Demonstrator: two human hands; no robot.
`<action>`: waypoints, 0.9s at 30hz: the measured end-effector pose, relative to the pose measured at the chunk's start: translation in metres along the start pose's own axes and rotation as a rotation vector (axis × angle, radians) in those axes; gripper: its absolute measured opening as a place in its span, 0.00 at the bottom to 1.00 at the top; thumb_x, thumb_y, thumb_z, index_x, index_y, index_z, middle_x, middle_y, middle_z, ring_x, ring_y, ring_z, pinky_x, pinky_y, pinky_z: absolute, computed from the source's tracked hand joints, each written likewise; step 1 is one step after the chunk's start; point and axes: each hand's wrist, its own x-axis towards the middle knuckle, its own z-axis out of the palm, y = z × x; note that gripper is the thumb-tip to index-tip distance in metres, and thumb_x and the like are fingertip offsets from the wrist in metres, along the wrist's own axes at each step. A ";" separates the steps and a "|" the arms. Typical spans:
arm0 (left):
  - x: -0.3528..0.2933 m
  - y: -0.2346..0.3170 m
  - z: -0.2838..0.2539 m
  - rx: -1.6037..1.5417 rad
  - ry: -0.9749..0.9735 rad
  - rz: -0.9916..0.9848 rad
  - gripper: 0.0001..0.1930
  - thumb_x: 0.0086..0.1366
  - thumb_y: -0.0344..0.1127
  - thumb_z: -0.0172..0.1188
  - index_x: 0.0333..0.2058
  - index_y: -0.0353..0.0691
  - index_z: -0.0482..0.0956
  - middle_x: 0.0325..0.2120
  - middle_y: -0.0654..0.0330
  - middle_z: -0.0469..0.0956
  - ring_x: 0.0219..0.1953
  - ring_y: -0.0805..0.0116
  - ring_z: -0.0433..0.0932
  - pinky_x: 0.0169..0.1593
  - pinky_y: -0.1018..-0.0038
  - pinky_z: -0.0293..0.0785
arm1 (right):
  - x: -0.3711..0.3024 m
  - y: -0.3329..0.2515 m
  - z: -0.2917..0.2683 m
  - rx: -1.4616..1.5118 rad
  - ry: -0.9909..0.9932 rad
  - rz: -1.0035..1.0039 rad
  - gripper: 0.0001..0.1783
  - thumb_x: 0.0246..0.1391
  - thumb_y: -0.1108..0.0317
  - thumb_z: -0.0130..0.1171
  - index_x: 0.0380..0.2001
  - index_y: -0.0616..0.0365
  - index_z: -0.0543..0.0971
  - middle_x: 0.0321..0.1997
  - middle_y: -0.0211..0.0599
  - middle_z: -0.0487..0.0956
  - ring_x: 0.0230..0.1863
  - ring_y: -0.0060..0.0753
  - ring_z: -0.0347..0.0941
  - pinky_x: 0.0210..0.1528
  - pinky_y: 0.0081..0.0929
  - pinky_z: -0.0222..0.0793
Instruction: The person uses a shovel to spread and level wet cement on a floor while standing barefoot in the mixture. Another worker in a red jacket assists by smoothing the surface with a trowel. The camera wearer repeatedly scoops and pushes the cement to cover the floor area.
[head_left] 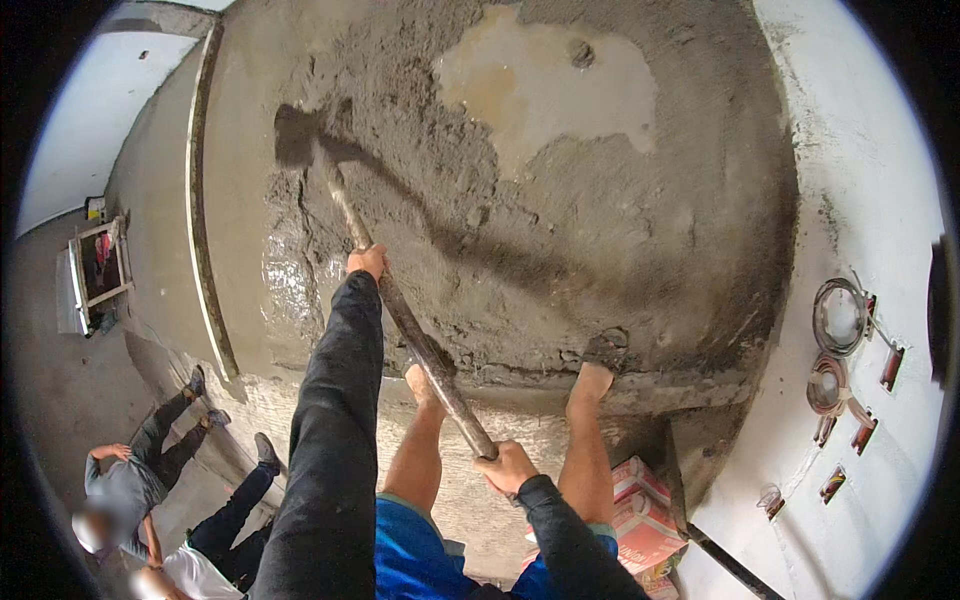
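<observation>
Grey wet mortar (620, 240) ahead of both hands' fingers | long-handled hoe (415, 335) running through both grips | left hand (368, 262): fingers wrapped around the shaft, partway along | right hand (508, 468): fingers curled round it near its end | blade (296, 138) beyond left fingers, contact unclear | puddle (590, 95) farther ahead, rightward of left fingers

The lower end of the handle (410, 322) is hidden inside my right hand (508, 467). My black sleeves (335, 420) are cut by the lower edge. The face of the grey-shirted person (138, 492) is blurred. My right leg (588, 455) partly covers the red packages (642, 525).
</observation>
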 end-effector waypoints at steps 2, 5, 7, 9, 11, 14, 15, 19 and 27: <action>-0.027 0.014 0.013 -0.066 -0.050 0.066 0.13 0.50 0.36 0.57 0.14 0.33 0.70 0.13 0.57 0.72 0.15 0.66 0.69 0.24 0.69 0.67 | 0.013 0.036 0.029 0.022 0.064 -0.012 0.18 0.42 0.60 0.60 0.15 0.66 0.73 0.09 0.40 0.70 0.11 0.34 0.68 0.15 0.33 0.63; -0.039 0.014 0.013 -0.097 -0.011 0.118 0.11 0.48 0.33 0.58 0.18 0.32 0.68 0.13 0.57 0.71 0.14 0.66 0.69 0.22 0.67 0.66 | 0.013 0.049 0.046 0.080 0.104 -0.033 0.15 0.42 0.62 0.59 0.15 0.65 0.73 0.10 0.39 0.71 0.10 0.30 0.68 0.15 0.30 0.63; -0.034 0.009 0.021 -0.129 0.044 0.152 0.10 0.47 0.31 0.58 0.20 0.31 0.67 0.13 0.57 0.71 0.14 0.66 0.69 0.22 0.67 0.66 | -0.001 0.031 0.040 0.188 0.045 0.085 0.15 0.42 0.63 0.59 0.15 0.64 0.73 0.10 0.38 0.71 0.10 0.28 0.68 0.15 0.28 0.63; -0.048 0.016 0.031 -0.134 -0.013 0.160 0.11 0.45 0.32 0.57 0.12 0.32 0.68 0.09 0.59 0.67 0.13 0.66 0.66 0.21 0.67 0.63 | -0.013 0.036 0.038 0.208 0.079 0.082 0.14 0.43 0.64 0.58 0.14 0.64 0.72 0.09 0.36 0.70 0.09 0.26 0.66 0.14 0.27 0.61; -0.053 0.018 0.029 -0.054 -0.103 0.167 0.12 0.43 0.32 0.56 0.08 0.33 0.68 0.07 0.60 0.65 0.12 0.67 0.64 0.20 0.68 0.62 | -0.021 0.039 0.038 0.138 0.111 0.001 0.13 0.46 0.69 0.56 0.14 0.63 0.70 0.07 0.32 0.67 0.08 0.23 0.63 0.11 0.25 0.58; -0.062 0.030 0.037 -0.100 -0.043 0.210 0.14 0.42 0.33 0.55 0.04 0.33 0.67 0.05 0.61 0.64 0.09 0.65 0.62 0.20 0.66 0.60 | -0.029 0.029 0.037 0.248 0.088 0.070 0.13 0.45 0.70 0.55 0.13 0.63 0.69 0.08 0.32 0.68 0.08 0.22 0.63 0.11 0.25 0.58; -0.064 0.034 0.039 -0.115 -0.040 0.224 0.14 0.42 0.33 0.55 0.05 0.33 0.67 0.05 0.60 0.65 0.09 0.65 0.62 0.20 0.66 0.61 | -0.029 0.027 0.038 0.279 0.093 0.068 0.13 0.45 0.70 0.55 0.13 0.63 0.69 0.08 0.32 0.68 0.08 0.22 0.63 0.11 0.25 0.58; -0.072 0.065 0.057 -0.077 -0.122 0.316 0.14 0.44 0.34 0.55 0.05 0.34 0.68 0.07 0.58 0.69 0.11 0.63 0.65 0.22 0.64 0.63 | -0.026 0.020 0.042 0.314 0.091 0.034 0.12 0.45 0.70 0.55 0.13 0.62 0.68 0.08 0.32 0.67 0.08 0.22 0.63 0.11 0.25 0.59; -0.016 0.117 0.081 0.139 -0.114 0.289 0.18 0.47 0.42 0.60 0.19 0.27 0.74 0.18 0.49 0.76 0.24 0.58 0.77 0.32 0.67 0.71 | -0.023 -0.034 0.015 0.545 -0.011 0.023 0.12 0.48 0.71 0.54 0.16 0.61 0.68 0.10 0.32 0.68 0.09 0.22 0.62 0.12 0.26 0.61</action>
